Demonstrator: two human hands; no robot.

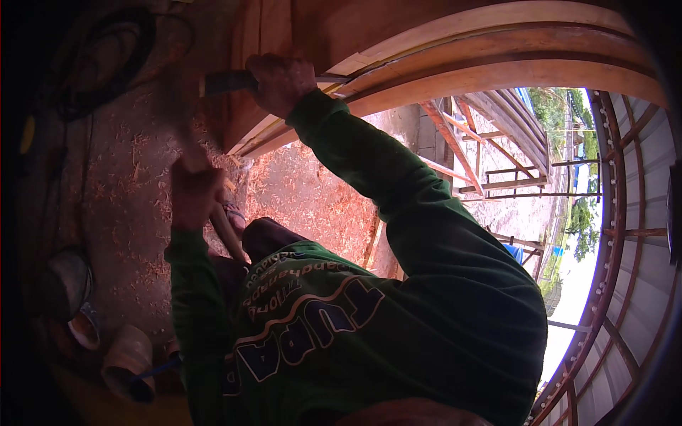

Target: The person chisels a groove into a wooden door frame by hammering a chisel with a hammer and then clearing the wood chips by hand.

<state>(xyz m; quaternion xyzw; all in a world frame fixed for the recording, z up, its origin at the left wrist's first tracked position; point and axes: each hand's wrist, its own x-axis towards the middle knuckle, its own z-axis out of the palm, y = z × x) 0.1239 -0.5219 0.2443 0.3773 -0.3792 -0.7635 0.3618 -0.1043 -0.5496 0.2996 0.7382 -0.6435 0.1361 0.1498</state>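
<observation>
The right hand, at eleven o'clock, is wrapped tightly around the chisel. Its handle end sticks out toward nine, and its blade points to three, lying against the wood that curves across the top from eleven to two. Whether the tip bites or only rests there is too small to tell. The left hand, at nine o'clock, is closed on the wooden handle of what looks like a mallet; the mallet's head, above that fist, is a blur near the chisel's butt.

The step in hand seems to be driving the chisel by blows. To do it well, keep the blade in line with the edge of the wood and hold its angle steady — a wavering wrist could let it skid or dig too deep. Blows should land square on the butt, along the chisel's length; a glancing one might strike the right knuckles, which sit close behind the butt. Short, even taps look safer than heavy swings. Shavings litter the floor — watch the footing there.
</observation>
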